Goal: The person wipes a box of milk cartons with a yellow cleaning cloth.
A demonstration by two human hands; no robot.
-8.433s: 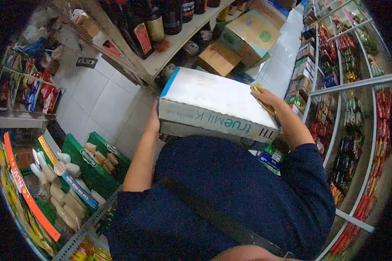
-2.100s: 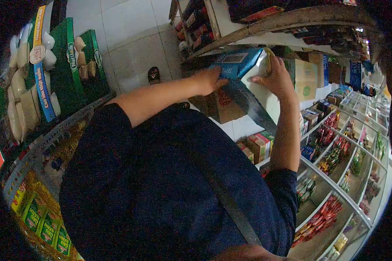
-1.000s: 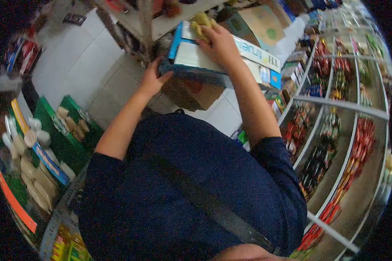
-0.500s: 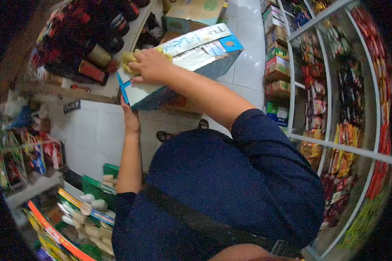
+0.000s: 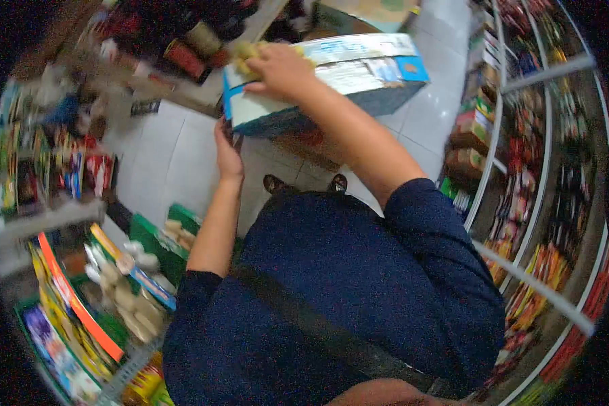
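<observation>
A long blue-and-white cardboard box (image 5: 358, 71) is held up in front of me, its white lettered top facing up. My left hand (image 5: 230, 154) grips the box's near left corner from below, with its fingers partly hidden behind the corner. On the box's top, toward the left end, my right hand (image 5: 281, 71) is closed over a crumpled yellow cloth (image 5: 243, 53) and presses it against the surface.
Stocked shelves (image 5: 521, 183) with hanging packets run along the right. Another carton (image 5: 379, 13) sits beyond the box. Jars and tins (image 5: 183, 59) stand at upper left. Racks of goods (image 5: 142, 271) fill the lower left, beside the tiled floor (image 5: 183, 139).
My view has turned, so the box and both hands appear farther right and higher. The box looks more level across the view. Both hands keep their holds.
</observation>
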